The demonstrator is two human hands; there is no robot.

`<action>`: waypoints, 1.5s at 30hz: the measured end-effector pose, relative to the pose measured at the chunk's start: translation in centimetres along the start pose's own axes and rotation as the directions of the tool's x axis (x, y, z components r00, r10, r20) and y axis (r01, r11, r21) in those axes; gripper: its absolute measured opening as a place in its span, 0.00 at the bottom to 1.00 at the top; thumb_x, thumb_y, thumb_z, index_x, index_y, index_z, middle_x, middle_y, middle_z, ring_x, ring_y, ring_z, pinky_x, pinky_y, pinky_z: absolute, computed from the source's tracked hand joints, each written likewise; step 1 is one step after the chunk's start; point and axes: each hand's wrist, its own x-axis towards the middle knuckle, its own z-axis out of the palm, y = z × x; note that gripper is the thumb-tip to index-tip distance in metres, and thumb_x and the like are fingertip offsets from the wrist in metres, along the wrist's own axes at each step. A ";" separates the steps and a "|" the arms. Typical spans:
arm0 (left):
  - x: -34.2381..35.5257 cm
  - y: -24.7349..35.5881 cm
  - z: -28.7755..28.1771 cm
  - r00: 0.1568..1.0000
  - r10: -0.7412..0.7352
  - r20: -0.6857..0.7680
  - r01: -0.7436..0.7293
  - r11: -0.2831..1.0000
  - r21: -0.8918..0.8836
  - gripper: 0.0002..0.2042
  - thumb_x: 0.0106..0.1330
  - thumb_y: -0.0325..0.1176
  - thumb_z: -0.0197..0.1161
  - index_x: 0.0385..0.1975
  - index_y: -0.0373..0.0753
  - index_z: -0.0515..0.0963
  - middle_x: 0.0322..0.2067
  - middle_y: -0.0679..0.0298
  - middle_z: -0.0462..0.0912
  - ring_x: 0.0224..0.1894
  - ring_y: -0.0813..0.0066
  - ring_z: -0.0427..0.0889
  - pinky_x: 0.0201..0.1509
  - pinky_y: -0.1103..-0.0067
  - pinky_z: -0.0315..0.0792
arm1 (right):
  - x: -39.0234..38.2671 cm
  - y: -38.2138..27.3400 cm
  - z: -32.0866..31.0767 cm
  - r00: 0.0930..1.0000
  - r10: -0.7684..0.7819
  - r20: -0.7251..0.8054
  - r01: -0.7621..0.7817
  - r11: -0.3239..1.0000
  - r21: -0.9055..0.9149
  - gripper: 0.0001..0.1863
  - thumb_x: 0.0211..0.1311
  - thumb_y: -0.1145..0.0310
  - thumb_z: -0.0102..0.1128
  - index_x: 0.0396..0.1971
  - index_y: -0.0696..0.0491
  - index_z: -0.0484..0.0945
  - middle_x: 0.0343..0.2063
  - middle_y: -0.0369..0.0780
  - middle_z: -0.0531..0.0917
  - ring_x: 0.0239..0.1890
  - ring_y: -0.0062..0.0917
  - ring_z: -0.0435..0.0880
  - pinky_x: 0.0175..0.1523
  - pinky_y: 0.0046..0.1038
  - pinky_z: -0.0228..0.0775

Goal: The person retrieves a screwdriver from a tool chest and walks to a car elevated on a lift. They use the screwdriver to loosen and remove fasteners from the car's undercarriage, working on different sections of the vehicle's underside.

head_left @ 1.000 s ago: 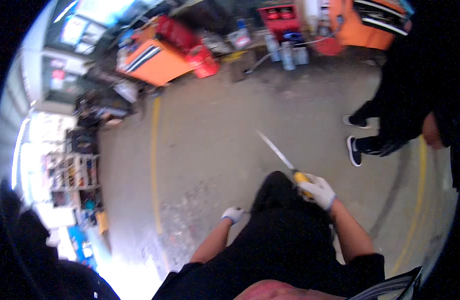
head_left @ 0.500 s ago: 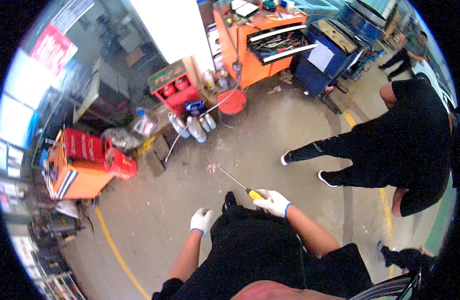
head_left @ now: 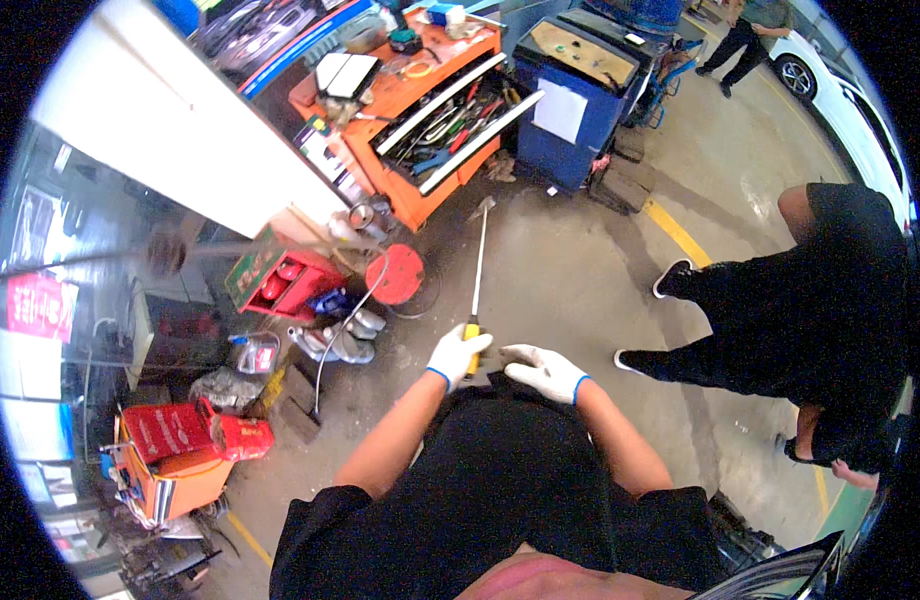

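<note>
Grey concrete workshop floor (head_left: 580,280) w/ yellow line. One orange tool cart (head_left: 420,110), drawers open; one blue cabinet (head_left: 580,90); one red round lid (head_left: 395,273). One long screwdriver (head_left: 477,270) points away over floor: left hand (head_left: 457,355) fingers clenched on its handle. Right hand (head_left: 542,370) just beside, fingers released. 2 gloves, white. One person (head_left: 810,310) in black stands at right.

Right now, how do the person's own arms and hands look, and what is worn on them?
Both hands wear white knit work gloves with a blue band at the cuff: left hand, right hand. The forearms are bare. Short black sleeves of a black shirt cover only the upper arms.
</note>
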 end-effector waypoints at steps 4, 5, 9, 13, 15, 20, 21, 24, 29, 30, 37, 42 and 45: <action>7.9 4.9 -1.7 0.916 0.358 -0.180 -0.180 0.769 0.613 0.29 0.62 0.50 0.72 0.52 0.30 0.78 0.38 0.48 0.86 0.42 0.60 0.86 0.49 0.69 0.78 | 3.2 6.0 -8.7 0.972 0.159 -0.174 -0.117 0.967 0.228 0.31 0.72 0.52 0.57 0.66 0.58 0.73 0.56 0.46 0.83 0.56 0.31 0.81 0.63 0.31 0.71; 10.1 6.2 -2.3 0.905 0.379 -0.195 -0.144 0.702 0.697 0.31 0.62 0.54 0.70 0.52 0.31 0.78 0.41 0.44 0.86 0.46 0.51 0.86 0.52 0.65 0.77 | 4.0 7.6 -10.6 0.949 0.233 -0.212 -0.178 0.952 0.249 0.30 0.72 0.52 0.57 0.65 0.58 0.74 0.52 0.44 0.84 0.52 0.29 0.82 0.59 0.30 0.73; 18.3 14.8 -2.5 0.852 0.429 -0.299 -0.084 0.677 0.731 0.29 0.65 0.54 0.69 0.51 0.32 0.80 0.43 0.43 0.86 0.48 0.48 0.86 0.53 0.64 0.78 | 5.7 19.9 -16.0 0.830 0.383 -0.406 -0.363 0.923 0.129 0.29 0.71 0.53 0.59 0.61 0.59 0.78 0.42 0.43 0.87 0.41 0.26 0.85 0.50 0.29 0.77; 32.0 19.0 -6.5 0.816 0.467 -0.342 -0.057 0.653 0.755 0.28 0.63 0.54 0.69 0.52 0.35 0.81 0.47 0.45 0.85 0.52 0.47 0.84 0.57 0.62 0.77 | 3.6 28.5 -20.3 0.656 0.688 -0.309 -0.674 0.719 0.171 0.27 0.68 0.49 0.59 0.52 0.58 0.83 0.37 0.49 0.88 0.37 0.34 0.87 0.47 0.36 0.78; 38.4 23.1 -5.8 0.798 0.531 -0.285 -0.043 0.522 0.852 0.27 0.64 0.53 0.69 0.54 0.36 0.80 0.50 0.46 0.85 0.53 0.47 0.83 0.59 0.62 0.76 | 0.7 32.6 -19.9 0.528 0.781 -0.335 -0.748 0.614 0.252 0.24 0.69 0.49 0.56 0.44 0.57 0.86 0.28 0.47 0.87 0.28 0.36 0.86 0.38 0.40 0.78; 50.4 26.9 -8.7 0.788 0.577 -0.215 0.013 0.334 0.942 0.25 0.62 0.49 0.70 0.52 0.37 0.80 0.46 0.47 0.84 0.50 0.46 0.82 0.58 0.60 0.75 | -0.7 35.5 -25.3 0.214 0.973 -0.082 -0.754 0.218 0.620 0.17 0.69 0.58 0.56 0.32 0.57 0.85 0.24 0.46 0.86 0.25 0.35 0.85 0.31 0.38 0.76; 52.1 27.7 -8.1 0.773 0.600 -0.205 0.009 0.313 0.950 0.23 0.61 0.45 0.72 0.50 0.37 0.80 0.46 0.49 0.83 0.49 0.46 0.82 0.56 0.60 0.75 | 1.5 32.9 -27.6 0.238 0.966 -0.105 -0.697 0.245 0.674 0.16 0.68 0.59 0.57 0.35 0.57 0.86 0.26 0.46 0.87 0.25 0.36 0.85 0.32 0.38 0.77; 55.6 33.8 0.0 0.681 0.730 0.059 -0.106 0.018 0.994 0.16 0.61 0.34 0.70 0.46 0.33 0.80 0.45 0.50 0.83 0.48 0.46 0.82 0.55 0.59 0.75 | 3.2 34.6 -29.1 0.441 0.804 -0.398 -0.623 0.594 0.510 0.19 0.69 0.62 0.56 0.51 0.60 0.81 0.35 0.46 0.88 0.32 0.37 0.87 0.39 0.36 0.80; 61.6 39.7 20.4 0.690 0.477 0.545 -0.670 0.135 0.730 0.06 0.64 0.30 0.65 0.37 0.36 0.83 0.40 0.50 0.85 0.46 0.48 0.84 0.54 0.61 0.77 | 6.6 45.9 -31.7 0.311 0.944 0.107 0.416 -0.236 0.878 0.25 0.72 0.58 0.49 0.59 0.60 0.78 0.48 0.45 0.88 0.43 0.40 0.86 0.53 0.41 0.77; 63.5 39.5 24.9 0.652 0.419 0.632 -0.736 0.147 0.661 0.06 0.64 0.30 0.65 0.37 0.37 0.83 0.40 0.51 0.85 0.46 0.49 0.84 0.54 0.62 0.78 | 7.3 46.2 -34.5 0.293 0.954 0.065 0.346 -0.169 0.923 0.25 0.72 0.58 0.49 0.59 0.60 0.78 0.48 0.45 0.88 0.43 0.40 0.86 0.53 0.41 0.77; 72.6 40.1 54.3 0.711 0.258 0.654 -0.694 0.407 0.594 0.08 0.67 0.32 0.64 0.40 0.35 0.81 0.41 0.52 0.84 0.48 0.50 0.83 0.55 0.66 0.77 | -0.3 47.3 -60.7 0.279 0.921 -0.271 -0.414 0.370 0.832 0.27 0.71 0.57 0.53 0.62 0.59 0.76 0.49 0.48 0.86 0.46 0.39 0.85 0.54 0.38 0.77; 79.2 46.4 68.8 0.650 0.298 0.699 -0.750 0.401 0.526 0.08 0.68 0.33 0.62 0.41 0.36 0.80 0.41 0.50 0.83 0.48 0.49 0.83 0.56 0.66 0.76 | -3.3 50.7 -81.0 0.290 0.884 -0.367 -0.403 0.461 0.791 0.28 0.70 0.57 0.56 0.64 0.59 0.75 0.50 0.50 0.86 0.48 0.38 0.85 0.54 0.37 0.76; 82.7 51.0 74.8 0.716 0.298 0.631 -0.688 0.452 0.567 0.07 0.68 0.30 0.62 0.41 0.36 0.79 0.41 0.51 0.83 0.48 0.51 0.83 0.55 0.67 0.76 | -2.8 50.8 -94.1 0.346 0.837 -0.424 -0.391 0.539 0.746 0.28 0.70 0.56 0.58 0.63 0.59 0.75 0.49 0.50 0.86 0.46 0.37 0.85 0.53 0.35 0.76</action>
